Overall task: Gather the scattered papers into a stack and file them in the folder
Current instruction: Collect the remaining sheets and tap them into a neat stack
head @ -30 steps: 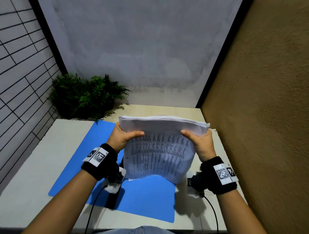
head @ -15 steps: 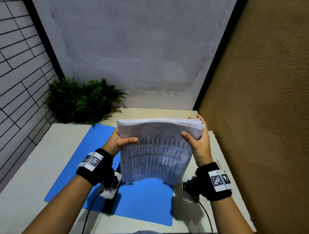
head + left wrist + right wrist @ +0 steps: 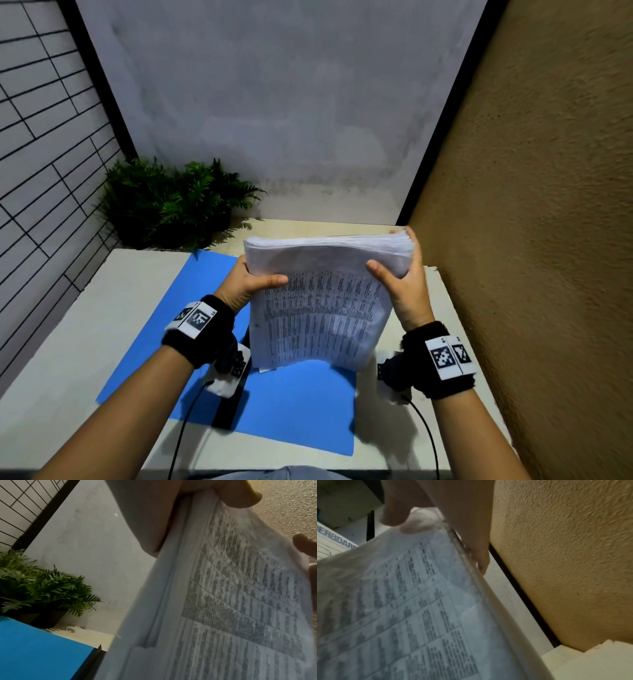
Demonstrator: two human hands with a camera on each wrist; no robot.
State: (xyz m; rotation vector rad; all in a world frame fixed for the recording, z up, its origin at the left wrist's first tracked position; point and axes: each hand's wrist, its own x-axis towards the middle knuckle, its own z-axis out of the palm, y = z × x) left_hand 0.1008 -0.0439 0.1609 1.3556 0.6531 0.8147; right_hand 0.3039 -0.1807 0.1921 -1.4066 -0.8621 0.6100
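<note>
While head view shows folder (image 3: 274,404), right wrist misses it.

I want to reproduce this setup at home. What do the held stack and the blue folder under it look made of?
The stack: thin printed office paper; it bows and light shows through it. The blue folder: matte card or thin plastic, lying flat without glare; which one is unclear.

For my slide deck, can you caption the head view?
Both hands, left hand and right hand, hold a paper stack upright above the blue folder.
</note>
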